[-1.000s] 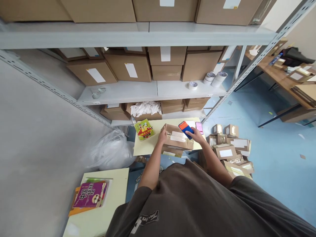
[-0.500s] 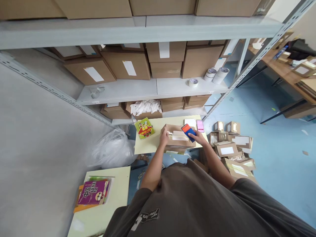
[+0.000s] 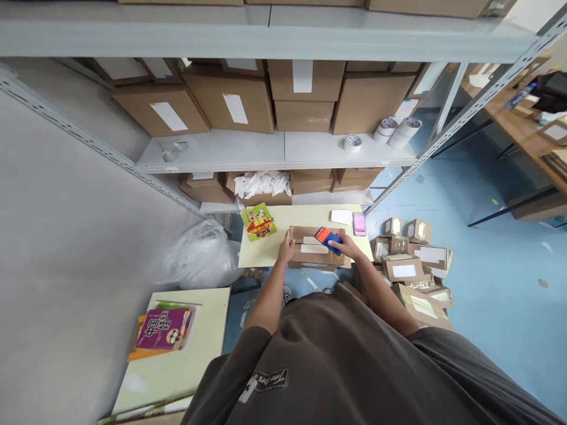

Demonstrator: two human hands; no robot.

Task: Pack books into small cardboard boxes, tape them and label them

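A flat cardboard box (image 3: 310, 257) with white labels lies on a small pale table (image 3: 261, 252) in front of me. My left hand (image 3: 286, 248) rests against the box's left end, fingers curled on its edge. My right hand (image 3: 345, 246) grips an orange and blue tape dispenser (image 3: 328, 238) and presses it on the box's top near the right side. A green and yellow book (image 3: 258, 221) lies on the table to the left of the box. A pink phone (image 3: 359, 223) and a white slip (image 3: 341, 216) lie at the table's far right.
Grey metal shelving (image 3: 274, 150) behind the table holds several labelled cardboard boxes and tape rolls (image 3: 390, 128). A heap of small boxes (image 3: 411, 268) covers the blue floor on the right. A plastic bag (image 3: 201, 260) sits left. A second table (image 3: 186, 366) carries a purple book (image 3: 163, 329).
The right hand has drawn the tape dispenser leftward along the box's top. The box now lies flatter on the table. The left hand has stayed at the box's left end.
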